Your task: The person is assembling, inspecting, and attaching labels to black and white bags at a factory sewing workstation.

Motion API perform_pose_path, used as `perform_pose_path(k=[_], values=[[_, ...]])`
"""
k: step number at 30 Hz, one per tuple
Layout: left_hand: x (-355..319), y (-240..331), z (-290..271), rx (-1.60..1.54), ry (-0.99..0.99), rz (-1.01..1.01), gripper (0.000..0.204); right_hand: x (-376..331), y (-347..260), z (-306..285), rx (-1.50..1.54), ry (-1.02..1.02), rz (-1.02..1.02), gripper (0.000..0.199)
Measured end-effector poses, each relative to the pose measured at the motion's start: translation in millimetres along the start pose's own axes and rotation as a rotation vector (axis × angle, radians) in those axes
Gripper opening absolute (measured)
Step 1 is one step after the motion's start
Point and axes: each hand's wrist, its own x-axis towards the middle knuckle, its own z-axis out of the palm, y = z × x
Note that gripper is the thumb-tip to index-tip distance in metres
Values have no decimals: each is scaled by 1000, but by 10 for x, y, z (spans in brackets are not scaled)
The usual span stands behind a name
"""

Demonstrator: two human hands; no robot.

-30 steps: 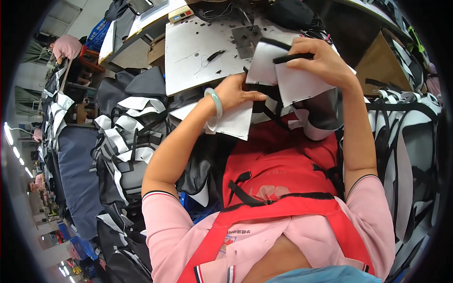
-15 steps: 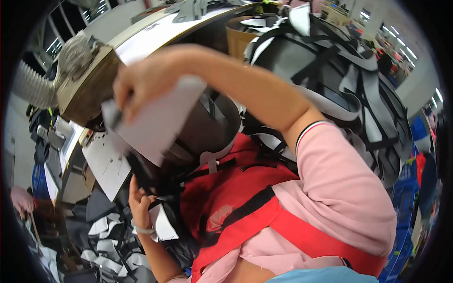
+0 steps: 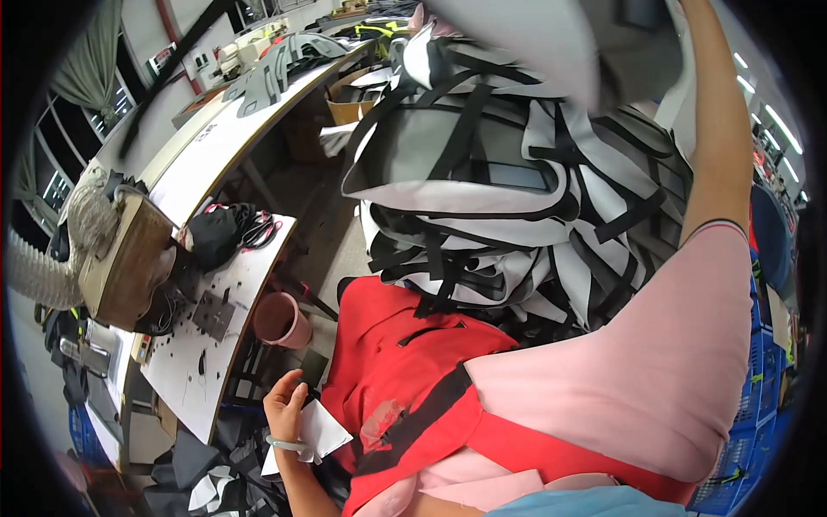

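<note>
My left hand [image 3: 282,407] hangs low over the left side of my lap with nothing in it, thumb and fingers apart and loosely curled. A white sheet-like piece [image 3: 322,429] lies just beside its wrist. My right arm stretches up at the right, and its hand is past the upper edge. Next to that forearm, a grey and white panel [image 3: 642,52], blurred by motion, hangs above a big pile of grey sewn pieces [image 3: 413,146] with white edging and black straps. A blurred black strap [image 3: 168,82] crosses the upper left.
A white worktable [image 3: 202,332] with a brown machine housing [image 3: 129,258] stands at left, black bundle [image 3: 215,237] on it. Beneath its edge is a pink bin [image 3: 282,320]. Dark and white scraps [image 3: 185,461] lie lower left; blue crates [image 3: 741,457] line the right.
My right arm has swung from over the lap at left to the upper right, carrying the grey and white panel toward the pile. The left hand no longer touches the panel and has dropped slightly.
</note>
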Motion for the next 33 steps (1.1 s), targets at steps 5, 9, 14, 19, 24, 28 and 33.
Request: perform_pose_path(k=[5,9,14,19,24,28,33], values=[[247,-26,160,147,-32,-37,24,-551,2034,-2224,-348,152,408,65],[389,-277,89,176,-64,-83,21,-1330,3172,-3009,-511,87,891,77],[388,-139,136,361,-75,-37,20,-1592,3653,-2902,-1061,-163,759,70],[449,-236,174,324,-97,-15,20,-742,2336,-2641,-1594,-521,372,49],[302,-230,217,346,-43,-75,20,-917,1463,-212,-990,-483,431,67],[405,-416,213,302,-67,-22,21,-1925,841,867,-1059,-552,179,64],[426,-407,206,237,-71,-70,21,-1305,1227,585,-979,-650,125,62]])
